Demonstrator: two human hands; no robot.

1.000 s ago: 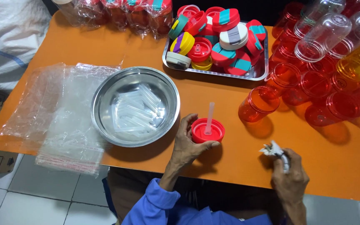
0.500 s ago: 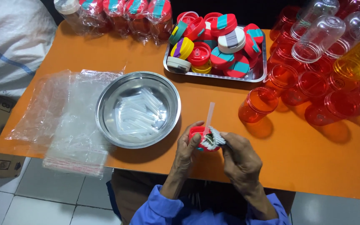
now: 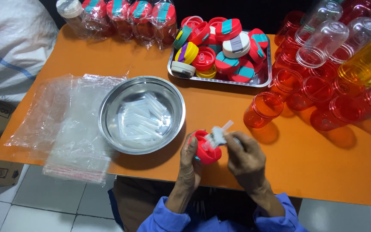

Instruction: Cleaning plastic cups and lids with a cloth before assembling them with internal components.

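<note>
My left hand (image 3: 189, 165) grips a red round lid (image 3: 207, 148) near the table's front edge, tilted toward me. A clear straw (image 3: 226, 126) sticks up from the lid. My right hand (image 3: 246, 160) presses a small crumpled white piece (image 3: 217, 136), perhaps cloth or plastic wrap, against the lid's top. Both hands meet at the lid, just right of a steel bowl (image 3: 108, 129) that holds several clear straws (image 3: 140, 119).
A metal tray (image 3: 260, 80) of coloured lids sits at the back. Red, clear and yellow plastic bottles (image 3: 323, 99) lie at the right. Clear plastic bags (image 3: 61, 124) lie left of the bowl. Wrapped bottles (image 3: 125, 17) stand at the far edge. A white sack (image 3: 9, 47) is left.
My right hand came from the right edge over to the lid with the white piece. The lid was lifted off the table and tilted in my left hand.
</note>
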